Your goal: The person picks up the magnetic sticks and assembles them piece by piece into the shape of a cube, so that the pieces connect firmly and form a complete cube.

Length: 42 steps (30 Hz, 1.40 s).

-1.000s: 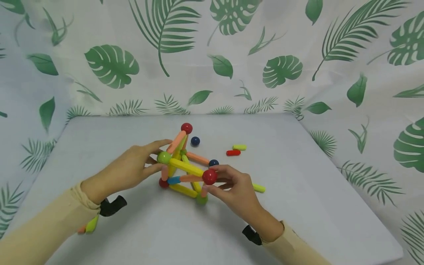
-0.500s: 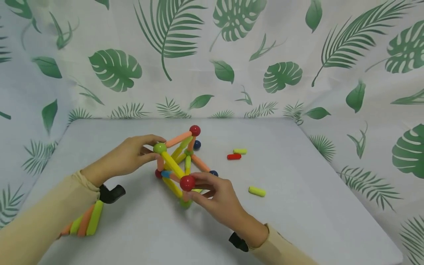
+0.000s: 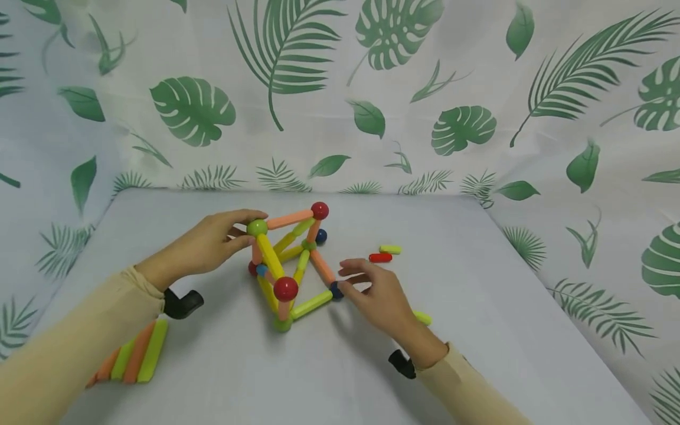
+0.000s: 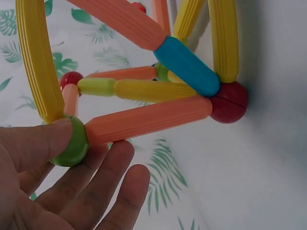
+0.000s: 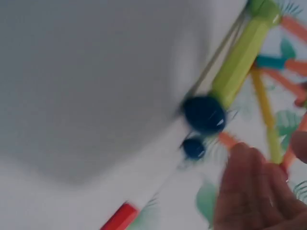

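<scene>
A frame of magnetic rods and balls stands on the table, with orange, yellow, lime and blue rods. My left hand (image 3: 209, 245) pinches the green ball (image 3: 257, 228) at its upper left corner; in the left wrist view the thumb presses that ball (image 4: 72, 143) and two fingers lie by the orange rod (image 4: 148, 120). At the near upper corner sits a red ball (image 3: 285, 289), and another red ball (image 3: 320, 210) tops the back. My right hand (image 3: 379, 295) hovers, fingers apart, beside the dark blue ball (image 3: 337, 290) joining a lime rod and an orange rod low on the right.
Behind the frame lies a loose dark blue ball (image 3: 321, 236). Right of it are a short red rod (image 3: 380, 258) and a lime rod (image 3: 390, 249). Another lime rod (image 3: 422, 318) is partly behind the right hand. Several orange and lime rods (image 3: 139, 354) lie by the left forearm.
Both hands turned the frame clockwise as seen from above, its near red ball swinging left. The right hand then let go of that ball and moved right to the dark blue ball.
</scene>
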### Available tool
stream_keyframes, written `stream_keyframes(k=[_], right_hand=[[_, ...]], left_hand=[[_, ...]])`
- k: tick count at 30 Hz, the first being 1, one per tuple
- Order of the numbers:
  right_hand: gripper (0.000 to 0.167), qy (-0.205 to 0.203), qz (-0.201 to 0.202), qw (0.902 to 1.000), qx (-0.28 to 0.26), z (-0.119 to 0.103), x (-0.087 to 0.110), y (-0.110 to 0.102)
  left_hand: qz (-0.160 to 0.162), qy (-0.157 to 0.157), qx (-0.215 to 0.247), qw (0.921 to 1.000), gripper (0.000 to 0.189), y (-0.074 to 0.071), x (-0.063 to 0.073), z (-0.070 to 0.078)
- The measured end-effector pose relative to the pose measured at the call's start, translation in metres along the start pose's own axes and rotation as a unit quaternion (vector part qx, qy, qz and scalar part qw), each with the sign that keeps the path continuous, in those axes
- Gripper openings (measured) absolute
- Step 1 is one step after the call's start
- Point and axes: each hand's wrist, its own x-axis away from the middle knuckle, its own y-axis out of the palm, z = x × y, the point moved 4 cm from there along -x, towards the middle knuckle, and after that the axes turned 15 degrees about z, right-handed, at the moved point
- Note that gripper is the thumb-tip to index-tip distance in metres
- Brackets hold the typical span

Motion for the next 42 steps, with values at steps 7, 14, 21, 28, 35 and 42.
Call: stream_keyframes(k=[7,14,21,28,35,42], right_hand=[[0.040,0.081,-0.087,0.9912,0.059,0.030,-0.008,0.019],[0.034,0.055,-0.119,0.9897,0.058,0.021,0.004,0.022],[0.038,0.032,-0.164,0.9851,0.039,0.012,0.015,0.024],[0.017,-0.176,-0.088,0.9726,0.124,-0.040,0.033,0.029],[0.057,-0.398,-0.310,0.8427,0.188,-0.117,0.073,0.129],[0.066,-0.481,-0.319,0.7746,0.259,-0.146,0.087,0.202]], left_hand=[[0.013,-0.019,-0.012,0.9997,0.055,-0.002,0.002,-0.004],[0.012,-0.025,0.026,0.9993,0.051,-0.007,0.000,-0.007],[-0.004,-0.028,0.025,0.9993,0.049,-0.009,-0.011,-0.002],[-0.023,-0.019,0.068,0.9973,0.050,-0.002,-0.023,-0.004],[-0.026,-0.037,0.068,0.9966,0.051,0.000,-0.024,-0.007],[-0.021,-0.046,0.073,0.9960,0.050,0.002,-0.023,-0.004]])
